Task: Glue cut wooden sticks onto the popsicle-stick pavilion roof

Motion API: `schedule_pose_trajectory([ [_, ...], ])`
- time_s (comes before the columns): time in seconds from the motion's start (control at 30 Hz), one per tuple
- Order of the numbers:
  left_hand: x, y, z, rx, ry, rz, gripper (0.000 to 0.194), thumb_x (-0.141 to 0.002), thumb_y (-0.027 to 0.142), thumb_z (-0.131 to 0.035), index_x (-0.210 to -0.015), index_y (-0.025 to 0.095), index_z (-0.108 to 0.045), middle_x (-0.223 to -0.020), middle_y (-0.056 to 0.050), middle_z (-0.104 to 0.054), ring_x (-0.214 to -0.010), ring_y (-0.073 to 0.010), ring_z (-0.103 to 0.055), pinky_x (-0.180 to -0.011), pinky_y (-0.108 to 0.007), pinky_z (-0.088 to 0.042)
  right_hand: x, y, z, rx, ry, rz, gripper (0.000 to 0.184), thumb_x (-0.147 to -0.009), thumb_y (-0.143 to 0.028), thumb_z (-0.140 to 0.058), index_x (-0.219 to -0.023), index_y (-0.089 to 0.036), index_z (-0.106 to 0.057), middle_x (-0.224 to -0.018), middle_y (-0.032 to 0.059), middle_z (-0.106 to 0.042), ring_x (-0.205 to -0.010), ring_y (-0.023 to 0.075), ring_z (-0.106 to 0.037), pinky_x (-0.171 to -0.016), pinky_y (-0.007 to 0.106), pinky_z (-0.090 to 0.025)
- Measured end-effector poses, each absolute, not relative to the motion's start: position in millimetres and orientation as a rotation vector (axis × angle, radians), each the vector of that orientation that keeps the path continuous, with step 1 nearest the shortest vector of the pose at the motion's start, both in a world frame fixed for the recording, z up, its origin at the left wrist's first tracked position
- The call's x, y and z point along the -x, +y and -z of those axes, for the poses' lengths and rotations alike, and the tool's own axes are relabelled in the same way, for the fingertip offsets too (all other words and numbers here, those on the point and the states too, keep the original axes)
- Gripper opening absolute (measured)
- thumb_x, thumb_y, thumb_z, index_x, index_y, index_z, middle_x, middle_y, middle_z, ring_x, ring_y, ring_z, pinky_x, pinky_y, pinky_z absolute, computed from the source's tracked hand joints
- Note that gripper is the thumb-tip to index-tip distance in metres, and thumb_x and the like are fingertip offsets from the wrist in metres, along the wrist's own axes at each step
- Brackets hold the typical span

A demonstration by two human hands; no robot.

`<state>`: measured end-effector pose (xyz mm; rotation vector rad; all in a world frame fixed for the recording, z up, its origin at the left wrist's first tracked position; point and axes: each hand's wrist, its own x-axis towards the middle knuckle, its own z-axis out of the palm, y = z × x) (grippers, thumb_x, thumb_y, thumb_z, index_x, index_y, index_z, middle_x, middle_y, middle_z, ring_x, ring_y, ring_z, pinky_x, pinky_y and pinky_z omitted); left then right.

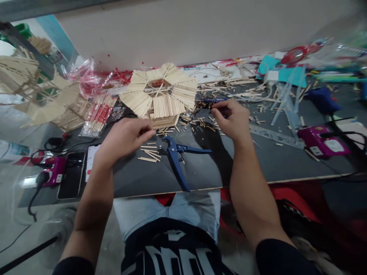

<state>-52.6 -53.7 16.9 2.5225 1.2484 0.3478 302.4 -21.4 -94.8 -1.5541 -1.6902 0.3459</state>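
Note:
My left hand (126, 138) is curled, thumb and fingers drawn together beside the front left of an octagonal wooden-stick model (168, 107). Anything between those fingertips is too small or hidden to make out. Right of the model, my right hand (233, 117) has its fingers bent inward next to a dark blue, slim object (212, 101) among stick scraps. Whether the fingers touch that object or hold something small is unclear. Between my hands lies a blue-handled cutter (176, 162) with spread handles. Loose short sticks (150, 152) are left of its jaws.
Bagged red-marked sticks (99, 114) and another stick structure (67, 103) are at left. A phone (71, 175) and purple power adapter (54, 172) sit near the left edge. A clear ruler (275, 136), plastic strips (286, 103) and a second purple adapter (322, 141) lie right.

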Motion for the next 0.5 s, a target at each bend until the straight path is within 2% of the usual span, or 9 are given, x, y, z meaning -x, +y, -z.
schedule_pose_trajectory([
  [0.13, 64, -60, 15, -2.490, 1.302, -0.068, 0.014, -0.097, 0.025, -0.057, -0.094, 0.023, -0.071, -0.096, -0.003, -0.077, -0.087, -0.0193, -0.068, -0.073, -0.029, -0.043, -305, -18, 98, 1.671, -1.702, -0.244, 0.024, -0.089, -0.042, -0.057, -0.100, -0.024, -0.069, -0.107, 0.0156, -0.073, -0.100, 0.0344, -0.068, -0.091, 0.054, -0.054],
  [0.27, 65, -59, 42, -2.521, 1.375, 0.082, 0.018, -0.097, 0.022, -0.052, -0.092, 0.021, -0.069, -0.103, -0.006, -0.075, -0.098, -0.0233, -0.067, -0.074, -0.030, -0.044, -320, -12, 111, 1.915, -1.503, -0.059, 0.030, -0.090, -0.040, -0.052, -0.103, -0.020, -0.069, -0.113, 0.0203, -0.070, -0.118, 0.0390, -0.060, -0.104, 0.058, -0.046],
  [0.37, 64, -55, 57, -2.494, 1.376, 0.096, 0.019, -0.098, 0.022, -0.050, -0.093, 0.020, -0.069, -0.103, -0.006, -0.073, -0.099, -0.0233, -0.067, -0.080, -0.032, -0.046, -330, -4, 127, 2.025, -1.394, -0.012, 0.027, -0.085, -0.034, -0.057, -0.104, -0.018, -0.067, -0.113, 0.0198, -0.069, -0.121, 0.0406, -0.057, -0.107, 0.061, -0.041],
  [0.5, 66, -52, 66, -2.463, 1.369, 0.056, 0.020, -0.099, 0.023, -0.051, -0.096, 0.019, -0.070, -0.104, -0.006, -0.072, -0.102, -0.0233, -0.066, -0.087, -0.033, -0.048, -331, 5, 143, 2.059, -1.377, -0.028, 0.030, -0.080, -0.029, -0.064, -0.107, -0.015, -0.064, -0.114, 0.0194, -0.067, -0.121, 0.0386, -0.054, -0.106, 0.057, -0.041],
])
